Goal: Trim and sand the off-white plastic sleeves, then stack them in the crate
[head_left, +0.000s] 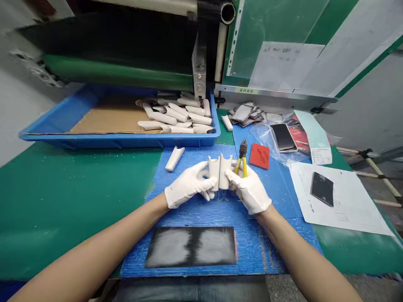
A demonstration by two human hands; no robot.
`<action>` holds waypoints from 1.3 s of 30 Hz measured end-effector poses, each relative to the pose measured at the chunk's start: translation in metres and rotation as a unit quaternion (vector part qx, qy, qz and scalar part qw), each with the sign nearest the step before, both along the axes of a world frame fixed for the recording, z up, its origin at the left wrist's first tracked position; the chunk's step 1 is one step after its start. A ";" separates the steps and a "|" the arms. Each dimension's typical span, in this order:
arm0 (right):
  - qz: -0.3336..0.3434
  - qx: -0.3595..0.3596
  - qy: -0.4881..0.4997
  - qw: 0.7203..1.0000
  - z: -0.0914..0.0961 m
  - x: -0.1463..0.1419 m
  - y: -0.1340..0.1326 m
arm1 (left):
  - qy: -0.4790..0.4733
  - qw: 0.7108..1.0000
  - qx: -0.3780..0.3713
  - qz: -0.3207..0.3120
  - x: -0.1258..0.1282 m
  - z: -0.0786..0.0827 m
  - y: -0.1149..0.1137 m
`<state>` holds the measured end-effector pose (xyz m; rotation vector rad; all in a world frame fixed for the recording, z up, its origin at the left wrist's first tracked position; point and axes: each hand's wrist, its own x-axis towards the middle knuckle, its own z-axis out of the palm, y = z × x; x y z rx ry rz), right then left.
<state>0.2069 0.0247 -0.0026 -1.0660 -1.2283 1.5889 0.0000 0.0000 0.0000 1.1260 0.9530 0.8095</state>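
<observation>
Reaching over a green workbench and a blue foam mat, the white-gloved left hand closes on one white tube piece, held upright above the mat, beside a second tube piece gripped by the right hand, which also clasps yellow-handled side cutters.

Entered: one blue plastic tray, cardboard-lined, placed on a green workbench; to the right are laid a red pad, a bagged black panel and a printed sheet.
</observation>
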 end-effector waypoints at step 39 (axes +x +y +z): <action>-0.018 0.304 -0.048 0.951 0.024 -0.001 -0.023 | 0.311 0.687 0.634 0.175 -0.021 -0.021 -0.008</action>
